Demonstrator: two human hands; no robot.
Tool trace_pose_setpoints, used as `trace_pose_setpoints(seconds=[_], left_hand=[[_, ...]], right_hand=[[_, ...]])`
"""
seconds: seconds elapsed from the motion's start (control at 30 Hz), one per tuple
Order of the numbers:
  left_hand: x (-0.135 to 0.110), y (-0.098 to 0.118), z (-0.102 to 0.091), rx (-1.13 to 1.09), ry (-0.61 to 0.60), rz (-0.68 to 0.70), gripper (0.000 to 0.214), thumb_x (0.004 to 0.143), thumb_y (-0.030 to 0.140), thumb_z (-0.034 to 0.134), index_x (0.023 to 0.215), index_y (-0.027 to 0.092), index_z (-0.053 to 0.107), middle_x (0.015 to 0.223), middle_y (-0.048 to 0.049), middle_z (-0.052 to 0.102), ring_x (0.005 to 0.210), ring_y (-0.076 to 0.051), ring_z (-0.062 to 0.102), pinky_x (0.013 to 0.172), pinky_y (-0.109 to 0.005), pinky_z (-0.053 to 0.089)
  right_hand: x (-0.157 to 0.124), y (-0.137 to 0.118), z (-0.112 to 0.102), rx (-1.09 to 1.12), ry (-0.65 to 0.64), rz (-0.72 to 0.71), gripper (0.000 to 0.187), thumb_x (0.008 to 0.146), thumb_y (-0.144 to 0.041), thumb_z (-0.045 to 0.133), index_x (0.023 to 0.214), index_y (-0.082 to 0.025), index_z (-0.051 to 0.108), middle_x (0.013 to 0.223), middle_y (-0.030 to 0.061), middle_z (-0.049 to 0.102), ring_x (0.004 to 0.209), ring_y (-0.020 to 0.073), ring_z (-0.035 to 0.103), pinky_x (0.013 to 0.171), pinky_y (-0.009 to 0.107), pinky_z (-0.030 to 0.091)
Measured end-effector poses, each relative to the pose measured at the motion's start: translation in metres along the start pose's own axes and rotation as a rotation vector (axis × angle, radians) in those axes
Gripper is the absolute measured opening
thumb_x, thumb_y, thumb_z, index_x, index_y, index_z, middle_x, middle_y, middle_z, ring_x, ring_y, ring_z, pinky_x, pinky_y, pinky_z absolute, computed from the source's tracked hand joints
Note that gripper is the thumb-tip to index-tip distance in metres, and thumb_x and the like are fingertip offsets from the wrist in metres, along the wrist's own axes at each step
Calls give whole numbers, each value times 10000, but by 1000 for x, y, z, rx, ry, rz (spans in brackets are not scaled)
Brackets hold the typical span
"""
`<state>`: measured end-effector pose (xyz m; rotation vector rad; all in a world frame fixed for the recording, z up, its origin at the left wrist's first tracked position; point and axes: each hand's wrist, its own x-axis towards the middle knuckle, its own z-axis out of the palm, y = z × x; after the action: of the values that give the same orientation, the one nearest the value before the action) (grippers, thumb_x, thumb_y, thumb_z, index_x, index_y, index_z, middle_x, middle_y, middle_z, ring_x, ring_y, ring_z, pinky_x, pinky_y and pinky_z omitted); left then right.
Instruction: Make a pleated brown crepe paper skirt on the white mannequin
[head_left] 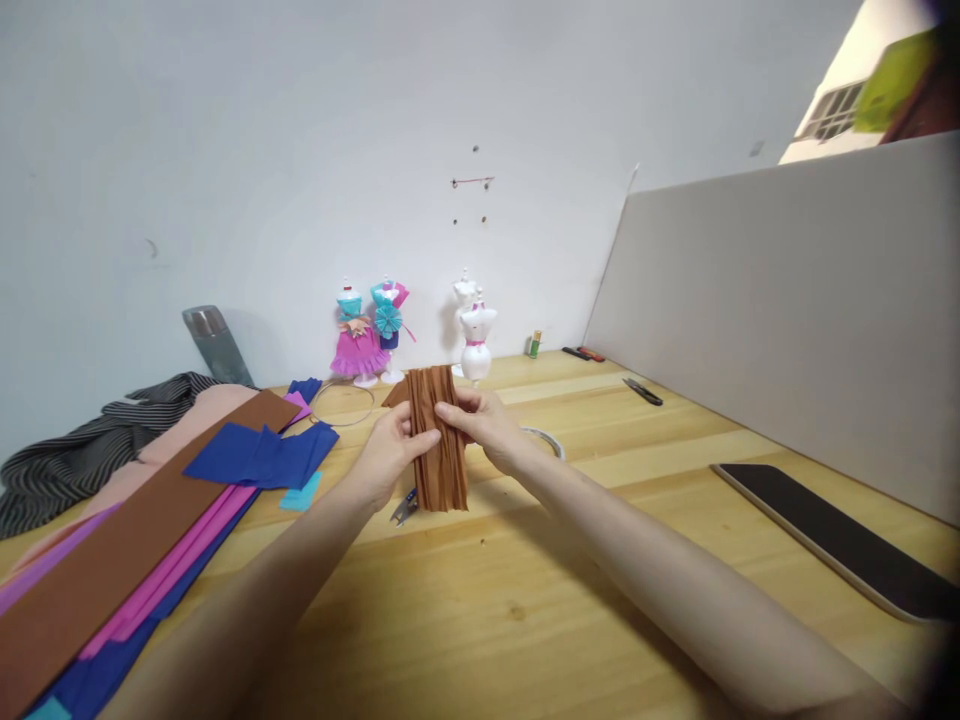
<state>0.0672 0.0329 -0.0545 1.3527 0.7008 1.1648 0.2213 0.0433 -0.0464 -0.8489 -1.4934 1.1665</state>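
Note:
Held up above the wooden table is a piece of brown crepe paper, gathered into narrow upright folds. My left hand pinches its left side, thumb in front and fingers behind. On the other side my right hand grips it the same way, thumb pressed on the front near the upper middle. A loose brown flap sticks out at the upper left behind the pleats. Below my left hand lies a pair of small snips, partly hidden by the paper.
Flat strips of brown, pink and blue crepe paper lie at left, by a striped cloth and a bottle. Two dressed mini mannequins and white ones stand behind. Scissors and a dark tablet-like slab lie right.

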Motion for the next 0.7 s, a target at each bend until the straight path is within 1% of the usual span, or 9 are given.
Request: trace_pose_setpoints(seconds=[0.13,0.23,0.3,0.37,0.53,0.6,0.7], left_hand=[[1,0,-3,16,55,28,414,677,301,758,1040,146,634,973,-98,708,858,-237,678,815,-378,515],[0,1,-2,-27,-5,0,393,690,318,752,1023,146,637,965,-96,705,843,-231,679,810,-375,515],[0,3,0,-53,-28,-17,397,674,316,766,1008,145,636,950,-93,706,841,-228,679,816,-370,511],[-1,5,0,-57,-17,-16,414,660,315,776,1009,143,633,961,-97,703,853,-231,676,818,-368,507],[-3,7,0,-34,-46,-32,518,654,304,784,1114,158,596,1088,-118,676,963,-263,654,842,-380,500],[-3,6,-1,-3,-26,-36,524,642,279,790,1113,155,597,1117,-122,668,996,-267,641,850,-375,496],[-2,4,-1,29,12,-24,464,638,247,782,1057,142,614,1060,-111,689,947,-251,653,833,-364,501]], right_hand=[[0,-1,0,-7,-9,6,352,671,-451,682,874,-171,617,618,-30,552,489,93,458,440,215,362],[0,0,0,-22,-51,-5,349,664,-436,690,873,-164,623,612,-28,548,493,97,449,456,226,361],[0,-1,0,-36,-66,-20,366,656,-430,697,885,-153,631,628,-22,555,501,96,448,458,225,351],[0,-2,-2,-43,-70,-26,371,648,-429,698,876,-145,629,624,-26,546,488,88,435,437,216,330],[2,-2,-5,-57,-75,-3,366,648,-428,693,857,-139,612,576,-49,494,442,66,375,397,202,273],[2,-1,-6,-48,-83,17,386,652,-431,692,890,-137,616,571,-54,483,435,57,347,394,199,245],[1,-1,-6,-26,-123,31,397,658,-417,697,929,-139,614,583,-57,477,430,48,329,396,199,225]])
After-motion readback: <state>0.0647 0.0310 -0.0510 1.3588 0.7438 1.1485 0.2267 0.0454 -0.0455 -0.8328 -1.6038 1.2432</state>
